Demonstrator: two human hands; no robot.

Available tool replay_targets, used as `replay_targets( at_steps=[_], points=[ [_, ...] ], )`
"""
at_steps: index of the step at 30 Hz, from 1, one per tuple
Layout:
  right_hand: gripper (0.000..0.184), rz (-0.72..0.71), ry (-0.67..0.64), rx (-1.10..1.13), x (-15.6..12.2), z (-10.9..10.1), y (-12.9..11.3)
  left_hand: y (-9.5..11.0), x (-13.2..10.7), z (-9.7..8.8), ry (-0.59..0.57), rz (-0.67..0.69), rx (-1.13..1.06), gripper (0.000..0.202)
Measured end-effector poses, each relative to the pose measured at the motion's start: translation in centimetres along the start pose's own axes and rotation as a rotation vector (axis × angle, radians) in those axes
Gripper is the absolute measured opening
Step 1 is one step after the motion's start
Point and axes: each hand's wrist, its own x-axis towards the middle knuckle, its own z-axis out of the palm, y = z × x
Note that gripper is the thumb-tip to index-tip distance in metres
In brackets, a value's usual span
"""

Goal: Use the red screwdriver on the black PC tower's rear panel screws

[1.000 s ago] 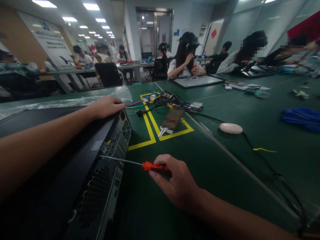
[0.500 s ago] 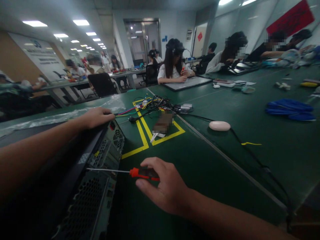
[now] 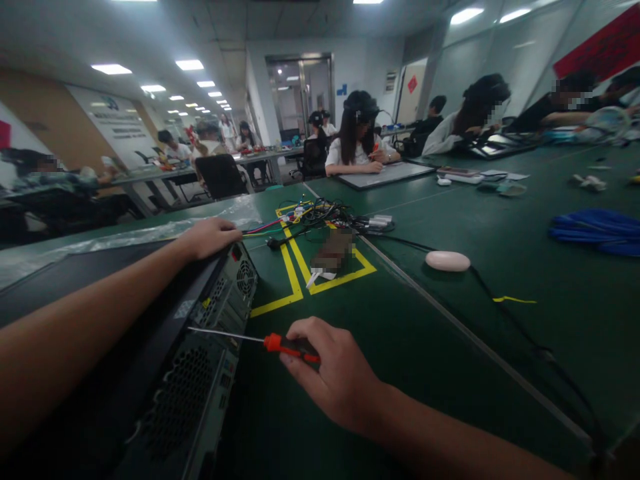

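Observation:
A black desktop computer case [image 3: 105, 287] lies on the green table, its rear panel with fan grille and ports facing right. My left hand [image 3: 210, 238] rests on the case's top at the far corner, fingers laid out flat near the edge. In my right hand [image 3: 333, 373] is a screwdriver [image 3: 276, 343] with an orange and dark handle, its grip partly hidden by my fingers. The long shaft points left, and its tip meets the rear panel's upper edge above the honeycomb vent [image 3: 183, 383]. Whether a screw sits there is too small to tell.
Beyond the case lies a tangle of cables [image 3: 320, 212] near yellow tape marks [image 3: 295, 267] and a pixelated object [image 3: 333, 252]. A pale oval piece [image 3: 447, 261] sits on a black cord. Blue bundled material [image 3: 595, 232] is at right. A person [image 3: 357, 133] sits across the table.
The view has shifted slightly, so everything appears a little farther right. My right thumb has closed in on the screwdriver handle. The left hand stays on the case.

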Motion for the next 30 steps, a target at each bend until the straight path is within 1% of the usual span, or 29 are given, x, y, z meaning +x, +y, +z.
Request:
replay_targets(
  at_steps=[3,8,16,20,25,30],
  points=[
    [0.009,-0.024,0.005,-0.010,-0.1,0.0,0.1,-0.1,0.1,0.1,0.004,0.013,-0.009,0.058],
    [0.010,-0.051,0.045,-0.048,0.0,0.0,0.2,-0.4,0.3,0.3,0.041,-0.007,-0.005,0.055],
    [0.014,-0.006,0.048,-0.033,0.1,-0.1,0.0,-0.1,0.3,0.3,0.045,-0.007,-0.039,0.054],
    [0.025,0.032,0.073,-0.031,-0.2,0.2,0.2,-0.4,0.5,0.7,0.078,0.002,-0.058,0.053],
    [0.011,0.037,0.023,-0.020,-0.2,0.1,0.2,-0.8,0.9,1.0,0.095,0.020,-0.076,0.049],
    [0.010,0.010,0.028,-0.017,-0.1,0.0,0.3,-0.5,0.8,0.9,0.097,0.018,-0.073,0.045]
  ],
)
